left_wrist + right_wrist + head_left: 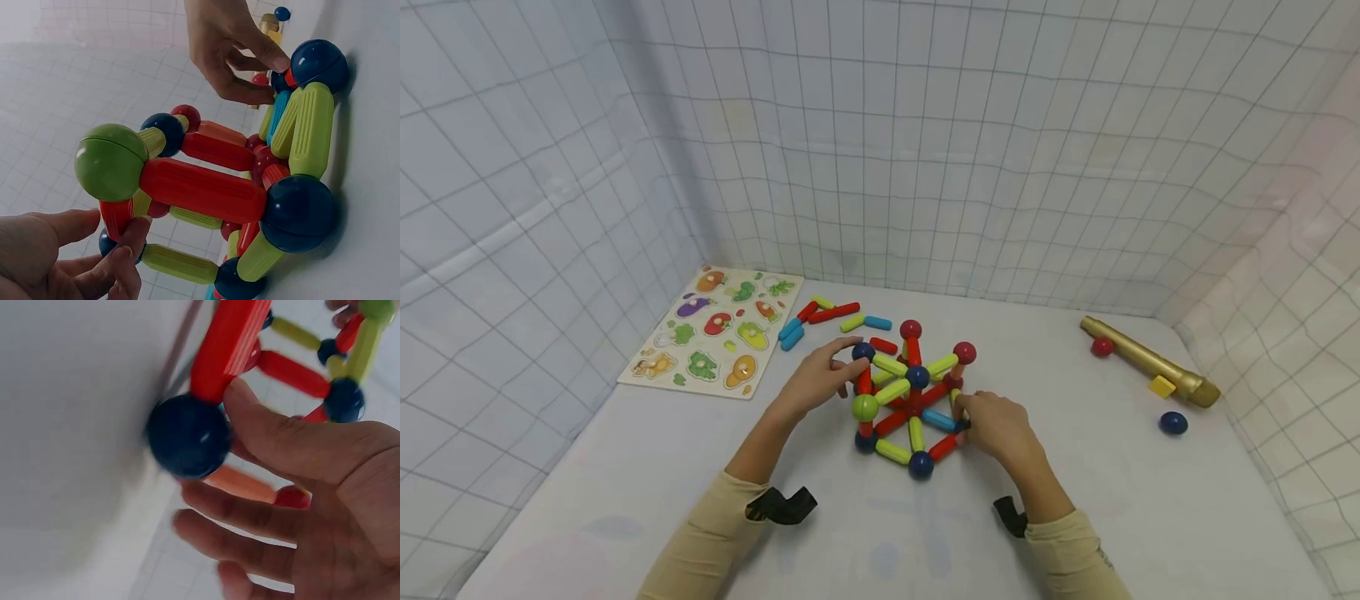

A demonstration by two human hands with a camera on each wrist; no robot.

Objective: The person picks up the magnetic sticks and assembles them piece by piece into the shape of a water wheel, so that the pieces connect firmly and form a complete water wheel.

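A frame of coloured sticks and balls stands on the white table. My left hand (pixel 817 382) is at its upper left corner, beside a blue ball (pixel 863 352). In the left wrist view, my thumb and fingers pinch a red stick (pixel 115 219) below a green ball (pixel 109 162). At the frame's lower right corner, my right hand (pixel 1000 425) holds a blue ball (pixel 189 436) between thumb and fingers. My right thumb also touches the end of a red stick (pixel 230 350) joined to that ball. A red ball (pixel 964 352) tops the frame's right side.
A vegetable puzzle board (pixel 715 329) lies at the left. Loose sticks (pixel 833 313) are scattered behind the frame. At the right lie a gold toy microphone (pixel 1150 360), a red ball (pixel 1102 347), a yellow block (pixel 1162 386) and a blue ball (pixel 1173 423). Gridded cloth walls surround the table.
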